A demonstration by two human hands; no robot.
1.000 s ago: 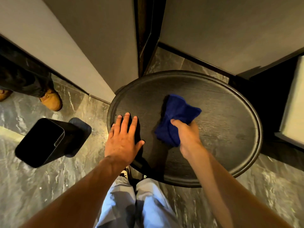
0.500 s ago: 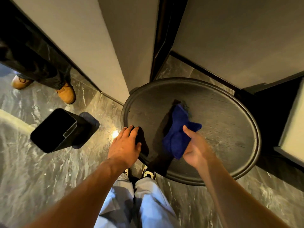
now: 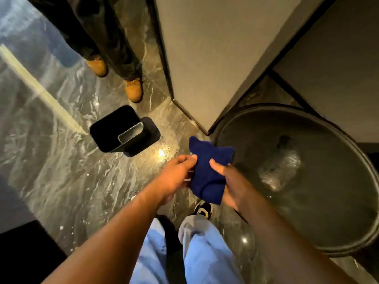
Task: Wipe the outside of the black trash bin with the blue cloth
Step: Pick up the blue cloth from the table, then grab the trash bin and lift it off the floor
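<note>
The black trash bin point(image 3: 114, 132) stands on the marble floor to the left of centre, its open top facing me, a metal inner rim showing on its right side. The blue cloth point(image 3: 207, 177) hangs in the air in front of me, held by both hands. My left hand point(image 3: 176, 175) pinches its left edge with fingertips. My right hand point(image 3: 229, 181) grips its right side with the thumb on top. Both hands are to the lower right of the bin, a short gap away from it.
A round dark wooden table point(image 3: 307, 201) fills the right side, close to my right arm. A wall corner point(image 3: 196, 78) juts out between bin and table. Another person's legs and tan boots point(image 3: 133, 89) stand just behind the bin. My own legs and shoe point(image 3: 203, 210) are below.
The cloth has been lifted off the round table. My left hand left the table's edge and took hold of the cloth too. The view swung left, bringing the bin nearer the centre.
</note>
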